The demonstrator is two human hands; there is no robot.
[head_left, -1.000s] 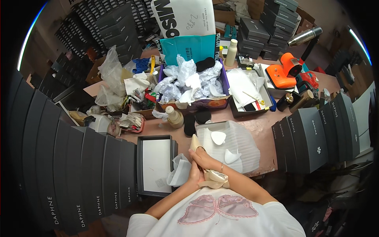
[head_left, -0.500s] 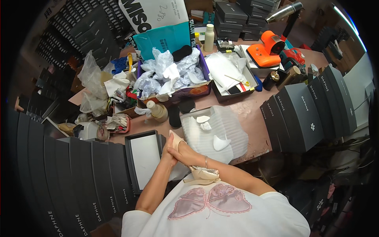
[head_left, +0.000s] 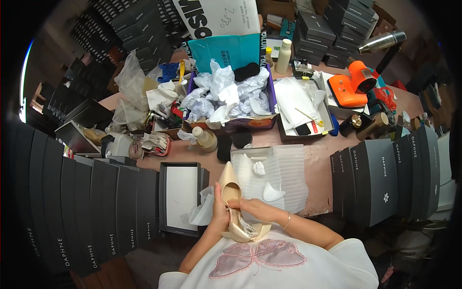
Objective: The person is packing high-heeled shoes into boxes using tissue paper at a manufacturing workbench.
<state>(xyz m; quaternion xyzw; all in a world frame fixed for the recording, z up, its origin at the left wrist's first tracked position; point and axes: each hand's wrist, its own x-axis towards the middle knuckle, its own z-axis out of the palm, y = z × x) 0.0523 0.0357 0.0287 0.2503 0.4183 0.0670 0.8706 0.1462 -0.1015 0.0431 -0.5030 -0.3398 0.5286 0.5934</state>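
Note:
A cream pointed-toe shoe (head_left: 229, 176) is held in front of my shirt, its toe pointing away from me. My left hand (head_left: 220, 212) is closed round its left side. My right hand (head_left: 257, 210) reaches in from the right, with its fingers pressed at the shoe's opening. A strand of pearl-like beads (head_left: 249, 229) lies at the rear part, close to my shirt. Just beyond my hands lies an open shoebox (head_left: 267, 147) lined with white foam sheet (head_left: 291, 178), with white padding pieces (head_left: 273, 192) on it. Thin translucent wrap (head_left: 204, 206) sits beside my left hand.
An open dark box (head_left: 180, 197) with a white inside stands on the left. Rows of dark shoeboxes flank both sides (head_left: 103, 207) (head_left: 380, 183). Farther back are a purple box (head_left: 273, 98) of crumpled tissue, a bottle (head_left: 206, 138) and an orange device (head_left: 347, 89).
My right hand has shifted from clasping my left hand over the shoe to the shoe's opening. The toe and inside now show. The whole view has turned slightly.

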